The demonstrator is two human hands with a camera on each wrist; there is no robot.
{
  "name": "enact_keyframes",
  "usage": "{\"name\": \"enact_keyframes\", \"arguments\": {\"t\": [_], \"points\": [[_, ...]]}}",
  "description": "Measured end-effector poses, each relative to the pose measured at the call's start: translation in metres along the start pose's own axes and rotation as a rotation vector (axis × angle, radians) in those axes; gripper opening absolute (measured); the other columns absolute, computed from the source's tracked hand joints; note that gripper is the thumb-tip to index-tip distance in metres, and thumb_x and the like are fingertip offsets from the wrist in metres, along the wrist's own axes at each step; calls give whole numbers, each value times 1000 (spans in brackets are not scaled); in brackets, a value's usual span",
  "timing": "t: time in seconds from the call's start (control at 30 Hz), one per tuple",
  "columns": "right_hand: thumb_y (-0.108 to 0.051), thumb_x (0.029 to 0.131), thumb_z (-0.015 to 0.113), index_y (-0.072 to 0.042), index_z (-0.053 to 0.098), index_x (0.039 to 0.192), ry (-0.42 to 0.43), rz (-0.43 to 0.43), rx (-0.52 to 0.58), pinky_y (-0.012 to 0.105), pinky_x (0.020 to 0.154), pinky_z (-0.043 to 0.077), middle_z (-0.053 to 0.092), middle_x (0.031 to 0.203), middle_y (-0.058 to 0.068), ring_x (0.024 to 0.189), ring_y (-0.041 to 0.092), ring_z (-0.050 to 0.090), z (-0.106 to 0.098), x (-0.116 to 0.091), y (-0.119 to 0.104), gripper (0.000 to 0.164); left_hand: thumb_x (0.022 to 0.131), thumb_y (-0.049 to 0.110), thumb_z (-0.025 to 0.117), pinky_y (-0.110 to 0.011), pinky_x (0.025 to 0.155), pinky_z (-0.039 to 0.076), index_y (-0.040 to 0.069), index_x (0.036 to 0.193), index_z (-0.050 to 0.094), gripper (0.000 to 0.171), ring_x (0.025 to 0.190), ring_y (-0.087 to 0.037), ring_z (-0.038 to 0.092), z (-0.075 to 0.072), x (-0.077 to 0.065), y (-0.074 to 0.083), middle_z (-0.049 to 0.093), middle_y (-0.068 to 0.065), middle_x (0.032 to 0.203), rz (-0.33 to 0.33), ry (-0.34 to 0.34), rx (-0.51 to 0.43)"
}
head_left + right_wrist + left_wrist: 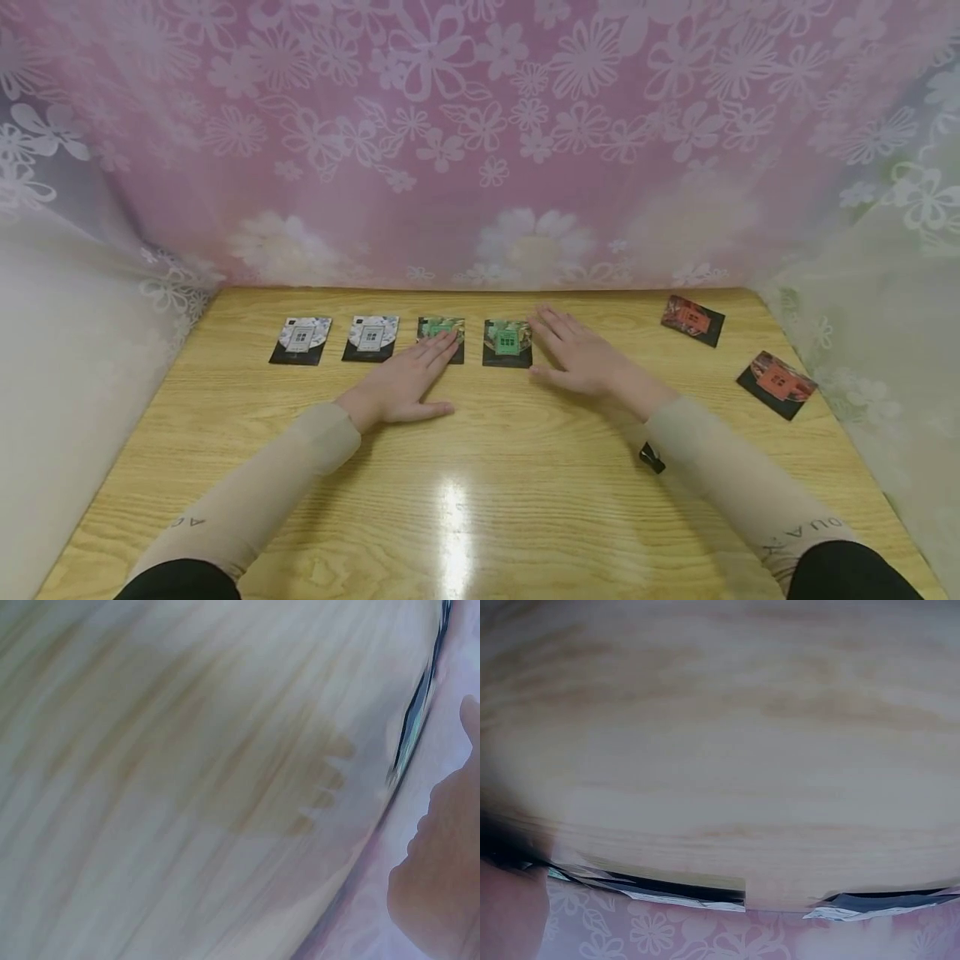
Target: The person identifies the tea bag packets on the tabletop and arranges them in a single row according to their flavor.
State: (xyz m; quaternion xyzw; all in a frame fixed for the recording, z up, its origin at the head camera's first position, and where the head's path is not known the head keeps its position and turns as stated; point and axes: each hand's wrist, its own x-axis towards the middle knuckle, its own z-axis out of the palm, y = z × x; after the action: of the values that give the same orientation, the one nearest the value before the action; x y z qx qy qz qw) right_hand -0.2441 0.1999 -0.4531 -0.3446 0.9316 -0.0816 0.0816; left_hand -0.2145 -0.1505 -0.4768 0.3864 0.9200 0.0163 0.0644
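My left hand [405, 385] lies with straight fingers across a green-and-black flat packet [457, 348], covering part of its front. Just right of it is a second green-and-black packet [507, 342], and the fingers of my right hand [583, 358] are at its right edge, extended. Two white-and-black packets, an outer one [301, 341] and an inner one [371, 338], continue the row on the left. In the right wrist view the right hand [442, 862] shows at the right side. Only a blurred bit of the left hand [510, 915] enters the left wrist view.
Two red-and-black packets lie tilted at the right, one farther back [693, 320] and one nearer the table's right edge [777, 384]. A small black object [652, 457] sits beside the right sleeve. Floral curtain [495, 208] borders the wooden table [480, 533] behind and at both sides.
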Motion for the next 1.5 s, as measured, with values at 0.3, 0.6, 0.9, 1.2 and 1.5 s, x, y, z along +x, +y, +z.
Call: {"name": "enact_keyframes", "arguments": {"t": [0.3,0.6,0.9,1.2,1.5], "points": [[-54,111,47,-3,9,171,54,118,39,67,133,11,-4,178,25,165,48,-1,-13,-39,51,87,103,74,40,-45,137,16,4,171,9,102,168,-31,7,2,0,1,4,-15,180,-9,2,7],[-54,111,48,-6,0,172,51,261,100,74,130,5,-12,178,24,164,49,-7,-22,-83,99,91,103,74,40,-45,137,17,4,171,9,102,168,-32,8,3,0,1,5,-15,180,-6,11,22],[-58,111,43,1,-1,170,74,342,111,75,129,2,-13,175,29,163,52,-8,-19,-108,139,95,104,73,41,-46,137,18,4,171,10,101,168,-32,8,5,1,0,4,-15,180,-10,21,19],[-56,111,42,2,1,169,6,380,98,76,128,3,-8,174,33,161,56,-5,-16,-117,149,92,103,73,42,-45,137,17,4,171,9,102,168,-32,7,4,1,1,4,-15,180,-8,16,15],[-55,111,43,2,4,169,-24,373,124,77,127,7,-3,174,35,161,55,-1,-15,-116,144,90,103,74,40,-43,137,14,4,171,8,103,168,-31,5,2,0,2,2,-14,180,-20,2,11]]}}
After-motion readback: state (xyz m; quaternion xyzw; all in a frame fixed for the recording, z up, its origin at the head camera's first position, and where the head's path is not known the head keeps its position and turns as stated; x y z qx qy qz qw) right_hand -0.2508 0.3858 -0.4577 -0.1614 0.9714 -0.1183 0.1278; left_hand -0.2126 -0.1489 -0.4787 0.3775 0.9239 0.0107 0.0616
